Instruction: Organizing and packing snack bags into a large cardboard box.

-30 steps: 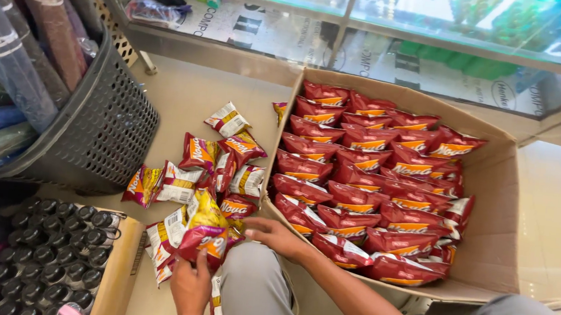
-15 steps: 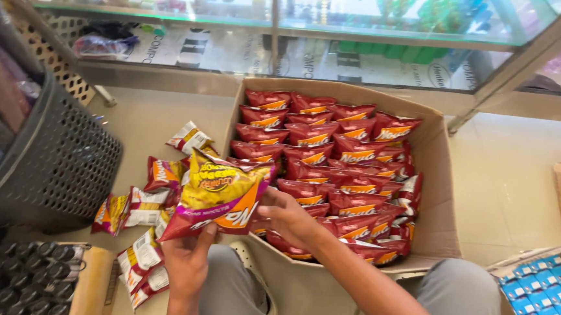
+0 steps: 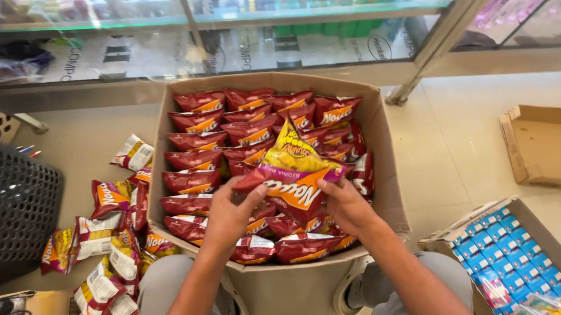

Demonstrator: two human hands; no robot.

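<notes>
i see both hands over the open cardboard box (image 3: 385, 151) of red snack bags (image 3: 196, 162); left hand (image 3: 228, 216) and right hand (image 3: 349, 207) each closed on a bundle of yellow-red snack packets (image 3: 292, 171), held just above the packed rows; loose packets (image 3: 110, 231) lie on the floor left of the box

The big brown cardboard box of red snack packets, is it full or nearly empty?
Full: red snack packets fill the big brown cardboard box in rows, almost to its rim.

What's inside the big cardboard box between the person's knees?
The box holds rows of red snack packets. Both hands, left and right, hold a yellow packet over them. Lower layers and the box bottom are covered.
</notes>
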